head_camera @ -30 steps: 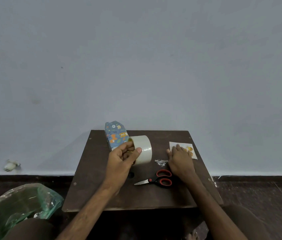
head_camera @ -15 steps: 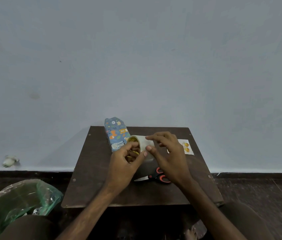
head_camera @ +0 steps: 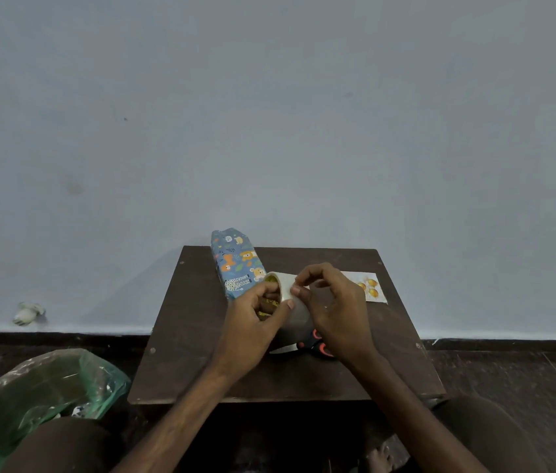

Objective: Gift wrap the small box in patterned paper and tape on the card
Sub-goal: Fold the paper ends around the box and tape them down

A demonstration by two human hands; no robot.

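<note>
The box wrapped in blue animal-print paper [head_camera: 235, 264] lies at the back left of the small dark table [head_camera: 198, 353]. My left hand [head_camera: 252, 322] grips a roll of clear tape [head_camera: 286, 288] just above the table, fingers through its core. My right hand [head_camera: 334, 308] pinches at the roll's outer surface with thumb and forefinger. A white card with yellow pictures [head_camera: 370, 288] lies flat at the back right, partly hidden by my right hand.
Scissors with red and black handles [head_camera: 317, 346] lie under my right hand. A green plastic bag [head_camera: 30, 397] sits on the floor at the left. A blue wall stands right behind the table. A small white object [head_camera: 27, 312] lies by the skirting.
My right hand has left the card and come over to the tape roll, where it now pinches the roll's surface. My left hand keeps holding the roll.
</note>
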